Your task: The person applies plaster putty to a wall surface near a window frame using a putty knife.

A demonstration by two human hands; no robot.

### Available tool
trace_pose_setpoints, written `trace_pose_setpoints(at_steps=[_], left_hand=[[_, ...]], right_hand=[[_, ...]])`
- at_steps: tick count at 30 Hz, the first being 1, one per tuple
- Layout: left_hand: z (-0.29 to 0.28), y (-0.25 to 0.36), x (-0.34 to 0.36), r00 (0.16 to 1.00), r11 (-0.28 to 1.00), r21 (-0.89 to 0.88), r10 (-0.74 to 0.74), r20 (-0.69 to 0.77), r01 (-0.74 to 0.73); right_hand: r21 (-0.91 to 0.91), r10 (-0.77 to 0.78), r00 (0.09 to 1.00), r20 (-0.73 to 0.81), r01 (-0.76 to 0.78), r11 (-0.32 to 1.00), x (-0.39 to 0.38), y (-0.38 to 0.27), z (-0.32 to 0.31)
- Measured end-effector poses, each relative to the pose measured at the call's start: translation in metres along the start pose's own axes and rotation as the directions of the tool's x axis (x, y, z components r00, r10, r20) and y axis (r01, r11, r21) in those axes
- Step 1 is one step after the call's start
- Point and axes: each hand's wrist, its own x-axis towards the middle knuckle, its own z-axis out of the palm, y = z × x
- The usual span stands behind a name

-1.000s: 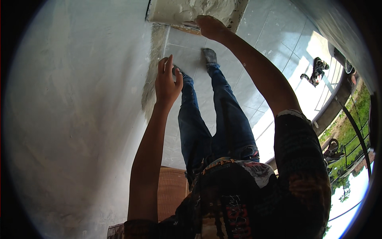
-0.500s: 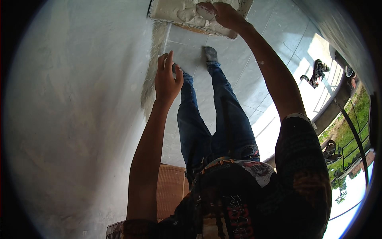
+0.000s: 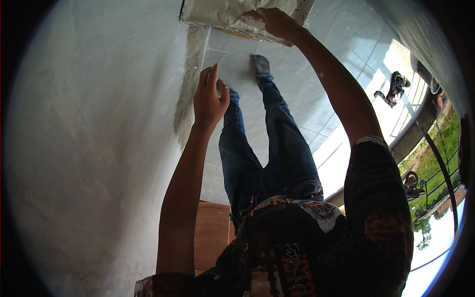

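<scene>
At the top edge, a shallow tray (image 3: 225,25) holds thick off-white wet plaster (image 3: 210,11). My right hand (image 3: 278,23) reaches over its right part, fingers closed on a small flat scraper (image 3: 253,16). The scraper's blade is down in the plaster and smeared with it, so its full shape is hidden. My left hand (image 3: 211,101) is raised near the wall with its fingers apart and nothing in them. A white fleck shows on its thumb.
A smooth greyish wall (image 3: 99,123) rises along the left, with a rough strip (image 3: 190,74) at its foot. Below me is a tiled floor (image 3: 297,99). A brown woven panel (image 3: 212,232) is lower left. At right lie a dark object (image 3: 396,89) and a sandal (image 3: 411,184).
My right hand has moved slightly down and left with the scraper, which now sits lower in the plaster. My left hand stays nearly in place.
</scene>
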Motion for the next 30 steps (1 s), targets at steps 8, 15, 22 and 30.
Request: trace_pose_setpoints(at_steps=[8,15,22,30], left_hand=[[-0.003,-0.004,-0.004,1.000,1.000,0.022,-0.017,-0.017,0.017],[-0.006,0.004,-0.007,0.999,0.999,0.012,-0.043,-0.011,0.043],[-0.011,0.016,-0.014,0.999,0.999,0.018,-0.037,-0.016,0.038],[-0.056,0.061,-0.027,0.984,0.993,-0.055,-0.110,-0.137,0.104]], right_hand=[[0.050,-0.043,0.976,0.213,0.033,0.998,0.009,-0.011,-0.004],[0.086,-0.027,0.954,0.299,0.002,0.996,-0.001,0.009,-0.024],[0.168,0.071,0.931,0.358,-0.139,0.976,-0.018,0.015,-0.055],[0.906,-0.095,0.902,0.422,-0.415,0.081,-0.082,-0.022,-0.090]])
